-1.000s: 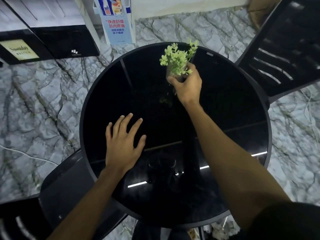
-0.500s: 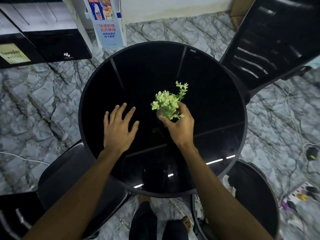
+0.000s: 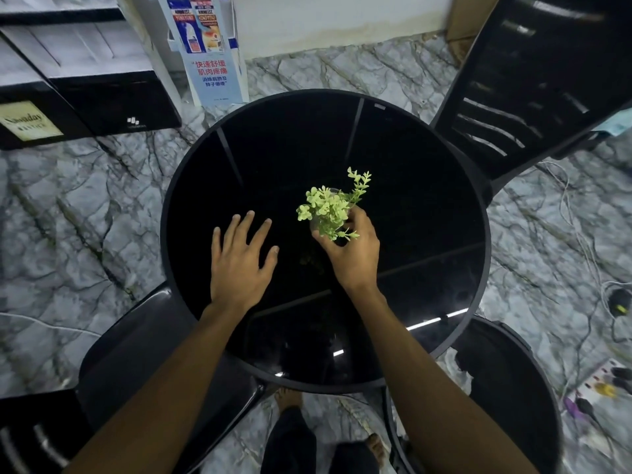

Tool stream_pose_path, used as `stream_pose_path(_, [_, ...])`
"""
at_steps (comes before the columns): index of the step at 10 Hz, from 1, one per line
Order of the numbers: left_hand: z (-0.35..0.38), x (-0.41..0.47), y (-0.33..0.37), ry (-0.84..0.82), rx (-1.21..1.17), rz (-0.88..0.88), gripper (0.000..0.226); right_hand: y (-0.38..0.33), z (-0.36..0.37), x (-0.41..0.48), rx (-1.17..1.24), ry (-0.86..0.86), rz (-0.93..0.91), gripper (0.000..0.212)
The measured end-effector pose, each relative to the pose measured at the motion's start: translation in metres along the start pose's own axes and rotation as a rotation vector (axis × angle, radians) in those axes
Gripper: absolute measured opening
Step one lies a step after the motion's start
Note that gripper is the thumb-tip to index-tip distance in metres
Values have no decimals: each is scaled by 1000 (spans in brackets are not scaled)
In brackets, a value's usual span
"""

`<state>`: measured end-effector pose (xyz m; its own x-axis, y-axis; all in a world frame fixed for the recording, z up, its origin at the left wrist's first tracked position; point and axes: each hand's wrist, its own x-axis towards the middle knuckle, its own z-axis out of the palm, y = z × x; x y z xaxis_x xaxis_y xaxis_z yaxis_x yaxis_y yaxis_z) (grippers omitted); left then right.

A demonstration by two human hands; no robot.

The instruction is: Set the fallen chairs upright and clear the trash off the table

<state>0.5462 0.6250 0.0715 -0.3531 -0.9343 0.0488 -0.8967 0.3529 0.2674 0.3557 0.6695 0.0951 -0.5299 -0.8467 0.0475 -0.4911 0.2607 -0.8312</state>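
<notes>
Right hand (image 3: 352, 254) grips small plant (image 3: 330, 208) (pot mostly hidden) at frame centre; left hand (image 3: 239, 265) flat, fingers spread, on table (image 3: 427, 200).

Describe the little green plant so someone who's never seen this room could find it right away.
Look at the round black glass table in the middle of the marble floor. Near its centre, the right hand grips a small pot holding a leafy plant. It is the only bright green thing there; the left hand beside it lies flat and empty.

Dim room, grey marble floor (image 3: 85, 213), white wall (image 3: 342, 18), black boxes (image 3: 102, 80), blue poster stand (image 3: 208, 49)
</notes>
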Motion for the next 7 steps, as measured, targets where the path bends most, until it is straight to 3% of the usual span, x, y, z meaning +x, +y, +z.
stream_pose_path(7, [-33,-41,12,-23,-178,5,47,-12,-36,-31,-4,-99,117,76])
